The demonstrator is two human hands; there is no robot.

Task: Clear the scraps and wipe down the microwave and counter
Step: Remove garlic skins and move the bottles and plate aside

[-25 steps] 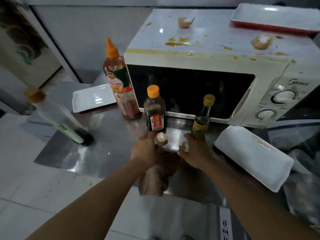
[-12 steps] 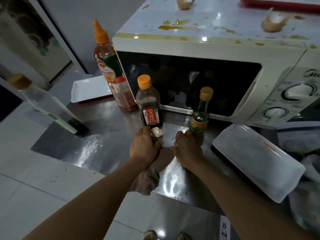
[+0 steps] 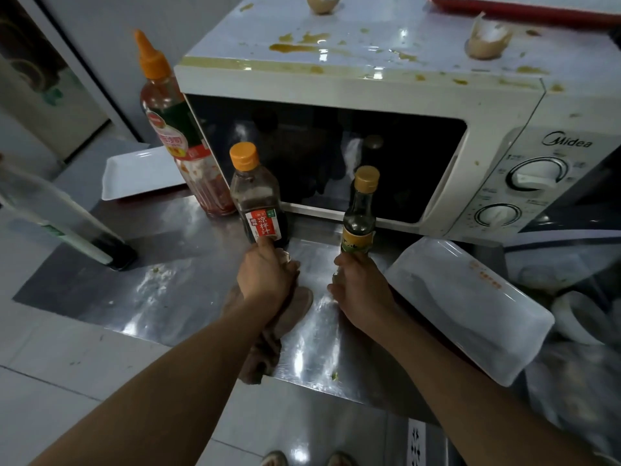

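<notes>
My left hand [image 3: 265, 275] grips a brown cloth [image 3: 295, 314] on the steel counter [image 3: 161, 290]. Its fingers curl over a pale eggshell piece [image 3: 285, 256] at the foot of the dark sauce bottle [image 3: 257, 200]. My right hand [image 3: 358, 285] is curled at the base of the small green-labelled bottle [image 3: 359, 213], pinching a pale eggshell scrap [image 3: 336, 276] that is mostly hidden. The white microwave [image 3: 504, 105] stands behind, its top smeared with yellow spills [image 3: 295, 47]. Two broken eggshells [image 3: 487, 40] [image 3: 321, 3] lie on it.
A tall red sauce bottle [image 3: 178, 129] stands left of the microwave, with a white tray [image 3: 141, 174] behind it. A clear bottle [image 3: 60, 216] leans at the counter's left. A clear plastic box [image 3: 470, 307] lies overturned at right. Crumbs [image 3: 158, 270] dot the counter.
Both hands moved forward to the bases of the two small bottles. My left fingers now cover most of the eggshell piece that lay exposed before. The view has closed in.
</notes>
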